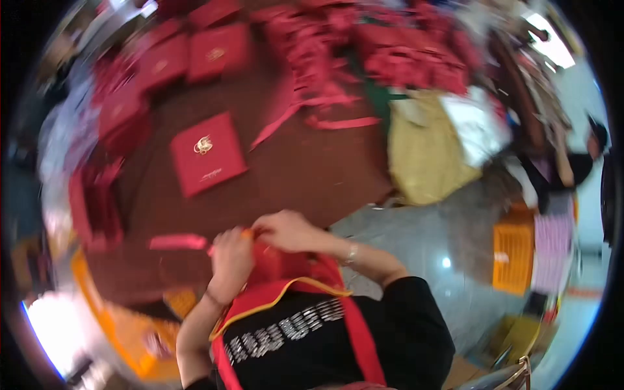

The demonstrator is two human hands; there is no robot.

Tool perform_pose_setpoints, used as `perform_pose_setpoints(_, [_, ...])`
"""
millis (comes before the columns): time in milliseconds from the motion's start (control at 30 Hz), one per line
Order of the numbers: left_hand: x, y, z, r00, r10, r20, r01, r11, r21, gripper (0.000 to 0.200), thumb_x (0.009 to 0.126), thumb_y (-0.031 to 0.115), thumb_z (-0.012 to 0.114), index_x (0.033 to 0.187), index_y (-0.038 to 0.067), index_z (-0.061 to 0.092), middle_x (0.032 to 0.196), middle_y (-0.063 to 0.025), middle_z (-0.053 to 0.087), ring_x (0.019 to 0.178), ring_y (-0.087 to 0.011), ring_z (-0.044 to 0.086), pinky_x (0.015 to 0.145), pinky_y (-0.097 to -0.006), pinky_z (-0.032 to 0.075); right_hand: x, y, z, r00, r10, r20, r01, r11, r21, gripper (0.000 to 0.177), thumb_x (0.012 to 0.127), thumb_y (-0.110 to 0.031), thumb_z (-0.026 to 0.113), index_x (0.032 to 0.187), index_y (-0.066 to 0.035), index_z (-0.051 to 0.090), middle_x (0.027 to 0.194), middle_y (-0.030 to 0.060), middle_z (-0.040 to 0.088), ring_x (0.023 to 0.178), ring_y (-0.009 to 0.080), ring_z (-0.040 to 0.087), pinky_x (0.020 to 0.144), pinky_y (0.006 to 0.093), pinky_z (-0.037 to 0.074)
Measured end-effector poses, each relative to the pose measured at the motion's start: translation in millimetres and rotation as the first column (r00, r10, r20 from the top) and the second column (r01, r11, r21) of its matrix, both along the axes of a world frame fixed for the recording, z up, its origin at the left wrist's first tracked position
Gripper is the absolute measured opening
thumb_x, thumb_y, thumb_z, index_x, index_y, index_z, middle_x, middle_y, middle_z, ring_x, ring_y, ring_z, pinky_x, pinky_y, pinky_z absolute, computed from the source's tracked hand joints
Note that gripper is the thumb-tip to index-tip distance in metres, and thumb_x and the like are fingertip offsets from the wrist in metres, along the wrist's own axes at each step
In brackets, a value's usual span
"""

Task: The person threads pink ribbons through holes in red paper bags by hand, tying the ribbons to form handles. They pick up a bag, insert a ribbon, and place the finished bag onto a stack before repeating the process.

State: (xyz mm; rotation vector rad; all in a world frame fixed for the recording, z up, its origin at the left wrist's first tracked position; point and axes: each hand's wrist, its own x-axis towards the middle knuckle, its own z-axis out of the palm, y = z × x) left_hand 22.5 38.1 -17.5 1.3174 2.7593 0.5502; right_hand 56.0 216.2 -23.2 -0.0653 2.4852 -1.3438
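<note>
Both hands meet at the near edge of the brown table (305, 175), just above a red apron (266, 286) with yellow trim. My left hand (233, 257) has its fingers curled, with a small orange thing (247, 233) at its fingertips. Close on its right, my right hand (286, 231) has bent fingers pinched near the same spot; what lies between them is too blurred to make out. A pink-red strip (177, 242) lies left of my left hand. Beyond the hands, a red box or folder (208, 155) with a gold emblem lies on the table.
More red boxes (218, 52) stand at the back left, and an open red box (95, 207) at the left edge. Red ribbons (312, 58) are heaped at the back. A yellowish sack (426, 149) is on the right; beyond are orange crates (512, 253) and another person (572, 162).
</note>
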Motion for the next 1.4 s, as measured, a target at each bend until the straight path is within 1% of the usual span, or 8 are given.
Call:
perform_pose_setpoints(400, [-19.2, -2.2, 11.3, 0.962, 0.023, 0.272, -0.069, 0.984, 0.163, 0.028, 0.067, 0.012, 0.073, 0.093, 0.009, 0.061, 0.095, -0.0058, 0.059, 0.092, -0.0258, 0.053, 0.082, -0.0385, 0.036, 8.6, -1.8, 0.0, 0.999, -0.032, 0.017, 0.035, 0.985, -0.168, 0.024, 0.079, -0.019, 0.060, 0.098, -0.006, 0.055, 0.086, 0.0155, 0.066, 0.081, 0.0330, 0.063, 0.071, 0.0435, 0.048])
perform_pose_setpoints(467, [-32.2, -12.4, -3.6, 0.542, -0.103, 0.834, -0.262, 0.922, 0.285, 0.034, 0.074, 0.013, 0.070, 0.106, 0.008, 0.060, 0.101, -0.0101, 0.060, 0.097, -0.0301, 0.054, 0.087, -0.0389, 0.038, 11.5, -3.9, 1.9, 0.992, -0.041, -0.116, 0.030, 0.995, -0.093, 0.024, 0.080, -0.020, 0.059, 0.099, -0.006, 0.055, 0.085, 0.0178, 0.064, 0.080, 0.0336, 0.063, 0.069, 0.0427, 0.049])
perform_pose_setpoints(533, [-47.3, -13.2, 1.4, 0.879, -0.171, 0.446, 0.074, 0.971, 0.226, 0.027, 0.085, 0.022, 0.057, 0.110, 0.011, 0.061, 0.100, -0.0115, 0.062, 0.099, -0.0297, 0.054, 0.087, -0.0385, 0.038, 11.1, -6.0, 7.7, 0.987, -0.033, -0.157, 0.015, 0.993, -0.115, 0.022, 0.081, -0.021, 0.060, 0.097, -0.006, 0.058, 0.086, 0.0170, 0.064, 0.079, 0.0350, 0.063, 0.069, 0.0433, 0.049])
perform_pose_setpoints(733, [-84.7, 7.0, 29.4, 0.606, -0.147, 0.782, 0.340, 0.936, -0.087, 0.045, 0.080, 0.020, 0.055, 0.122, 0.006, 0.054, 0.105, -0.0151, 0.064, 0.098, -0.0287, 0.061, 0.089, -0.0349, 0.045, 12.9, -12.9, 20.8, 0.987, 0.021, -0.157, -0.032, 0.997, -0.069, 0.021, 0.079, -0.017, 0.065, 0.096, -0.007, 0.060, 0.083, 0.0128, 0.065, 0.081, 0.0316, 0.060, 0.072, 0.0385, 0.047])
perform_pose_setpoints(833, [-92.8, 15.1, 24.3, 0.344, -0.139, 0.929, 0.344, 0.939, 0.014, 0.048, 0.070, 0.004, 0.053, 0.117, -0.003, 0.054, 0.089, -0.0129, 0.064, 0.082, -0.0161, 0.059, 0.072, -0.0276, 0.047, 13.4, -13.6, 25.4, 0.986, 0.027, -0.162, -0.031, 0.999, -0.023, 0.020, 0.079, -0.016, 0.066, 0.096, -0.006, 0.060, 0.081, 0.0121, 0.065, 0.078, 0.0310, 0.059, 0.071, 0.0377, 0.046])
perform_pose_setpoints(1000, [-78.4, 20.9, 11.0, 0.324, -0.035, 0.946, 0.117, 0.993, -0.004, 0.041, 0.069, -0.002, 0.047, 0.109, -0.001, 0.053, 0.073, -0.0052, 0.058, 0.064, -0.0106, 0.049, 0.055, -0.0251, 0.039, 13.1, -8.8, 12.2, 0.998, -0.067, -0.002, 0.065, 0.979, -0.195, 0.018, 0.080, -0.007, 0.064, 0.096, 0.000, 0.060, 0.084, 0.0125, 0.067, 0.077, 0.0208, 0.065, 0.070, 0.0295, 0.050])
perform_pose_setpoints(1333, [-77.2, -0.5, 1.0, 0.815, 0.056, 0.577, -0.238, 0.939, 0.246, 0.044, 0.085, 0.010, 0.055, 0.128, 0.012, 0.045, 0.079, -0.0108, 0.065, 0.076, -0.0214, 0.062, 0.072, -0.0334, 0.046, 3.8, -9.1, 11.8, 0.986, -0.047, 0.158, 0.086, 0.964, -0.253, 0.021, 0.080, -0.008, 0.064, 0.099, 0.000, 0.060, 0.085, 0.0119, 0.066, 0.080, 0.0195, 0.063, 0.074, 0.0290, 0.048])
perform_pose_setpoints(1400, [-83.3, -29.9, -1.6, 0.915, 0.137, 0.379, -0.236, 0.945, 0.228, 0.032, 0.088, 0.013, 0.054, 0.120, 0.010, 0.056, 0.094, -0.0174, 0.063, 0.084, -0.0287, 0.059, 0.075, -0.0390, 0.046, 4.9, -7.0, -1.6, 0.953, 0.052, -0.299, -0.040, 0.998, 0.044, 0.025, 0.078, -0.013, 0.066, 0.100, -0.003, 0.061, 0.093, 0.0092, 0.062, 0.090, 0.0245, 0.057, 0.080, 0.0348, 0.044])
